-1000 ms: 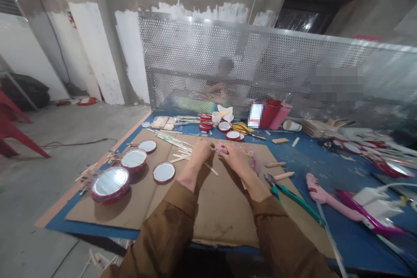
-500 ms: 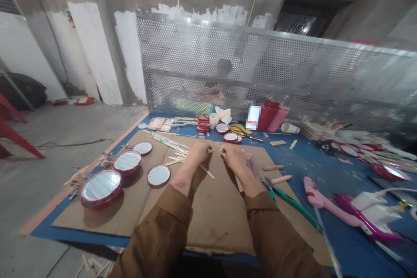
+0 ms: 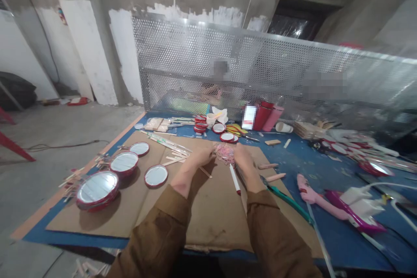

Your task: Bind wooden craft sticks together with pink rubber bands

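Note:
Both my hands meet at the far middle of a brown cardboard sheet [image 3: 208,213] on the blue table. My left hand [image 3: 202,157] and my right hand [image 3: 243,158] are each closed on a small pink crinkly bundle [image 3: 224,153] held between them. A white stick with a red tip [image 3: 235,179] lies on the cardboard just under my right hand. A thin wooden stick [image 3: 204,172] lies under my left hand. Brown sleeves cover both forearms.
Round red-rimmed mirrors [image 3: 97,186] lie at the left, smaller ones [image 3: 219,128] at the back. Green-handled pliers [image 3: 284,197] and pink glue guns [image 3: 321,202] lie to the right. A perforated metal screen [image 3: 260,69] stands behind the table, a person behind it.
The pink bundle now shows larger between my hands, and my right hand has shifted slightly right, uncovering the white red-tipped stick. The camera drifted a little left.

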Action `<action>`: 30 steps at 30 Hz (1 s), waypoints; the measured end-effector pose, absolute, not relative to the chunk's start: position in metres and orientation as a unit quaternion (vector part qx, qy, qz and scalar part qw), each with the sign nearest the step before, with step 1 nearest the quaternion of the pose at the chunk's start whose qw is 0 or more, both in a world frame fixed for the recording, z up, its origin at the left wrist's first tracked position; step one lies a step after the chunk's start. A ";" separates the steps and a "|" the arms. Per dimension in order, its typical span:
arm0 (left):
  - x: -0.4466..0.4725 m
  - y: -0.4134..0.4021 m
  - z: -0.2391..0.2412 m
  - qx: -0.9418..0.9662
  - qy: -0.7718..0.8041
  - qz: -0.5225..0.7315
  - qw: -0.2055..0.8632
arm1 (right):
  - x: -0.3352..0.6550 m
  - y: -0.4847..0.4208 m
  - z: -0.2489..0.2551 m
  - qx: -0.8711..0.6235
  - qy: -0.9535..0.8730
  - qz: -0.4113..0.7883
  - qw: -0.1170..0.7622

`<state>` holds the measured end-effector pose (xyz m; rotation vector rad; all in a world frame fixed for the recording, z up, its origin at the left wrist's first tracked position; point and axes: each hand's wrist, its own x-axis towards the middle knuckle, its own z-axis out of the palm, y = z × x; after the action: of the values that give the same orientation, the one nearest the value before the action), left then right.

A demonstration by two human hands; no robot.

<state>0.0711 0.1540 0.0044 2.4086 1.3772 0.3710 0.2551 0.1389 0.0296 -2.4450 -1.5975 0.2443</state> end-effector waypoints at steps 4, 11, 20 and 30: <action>0.077 0.154 0.005 0.877 0.431 0.125 0.172 | 0.257 0.145 0.032 -0.824 -0.548 0.076 0.120; 0.080 0.152 0.001 0.893 0.415 0.124 0.121 | 0.254 0.164 0.023 -0.824 -0.553 0.073 0.102; 0.079 0.152 0.003 0.833 0.494 0.233 0.089 | 0.232 0.170 0.035 -0.748 -0.661 0.014 0.061; 0.065 0.148 0.017 0.769 0.571 0.270 0.096 | 0.216 0.175 0.032 -0.662 -0.748 -0.011 -0.041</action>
<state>0.0649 0.1476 0.0168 2.2781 1.6931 0.8011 0.2159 0.1754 0.0315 -2.1367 -2.4140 -0.0365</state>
